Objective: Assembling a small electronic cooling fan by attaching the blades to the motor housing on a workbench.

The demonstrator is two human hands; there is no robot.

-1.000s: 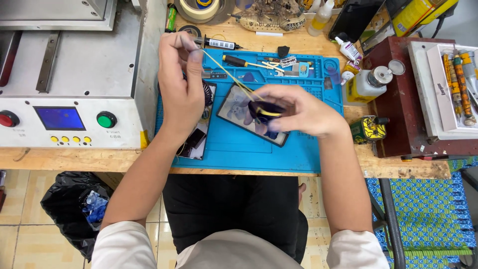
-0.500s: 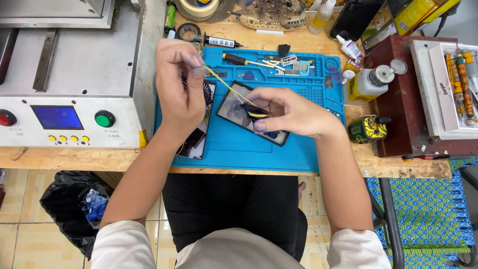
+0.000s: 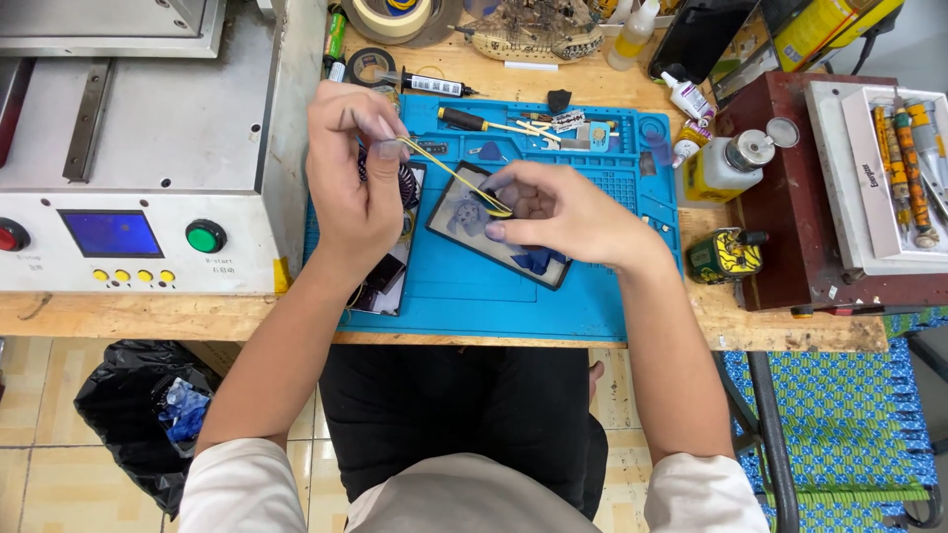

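A dark phone (image 3: 474, 232) lies tilted on the blue work mat (image 3: 592, 296). A yellow rubber band (image 3: 452, 176) is stretched taut between my hands. My left hand (image 3: 355, 173) pinches its upper left end above the mat's left side. My right hand (image 3: 553, 212) holds the lower right end down against the phone, its fingers covering the phone's right half. Bluish patches show on the phone where my fingers leave it bare.
A grey machine (image 3: 138, 158) with a small screen and a green button fills the left. Tools and tape rolls (image 3: 390, 20) lie along the bench's back. Glue bottles (image 3: 726, 163), a small tin (image 3: 726, 255) and a red box (image 3: 790, 247) stand right. A black bin bag (image 3: 138, 419) sits below.
My left hand has shifted slightly down and right, keeping the band stretched. My right hand stays on the phone, which has turned a little on the mat.
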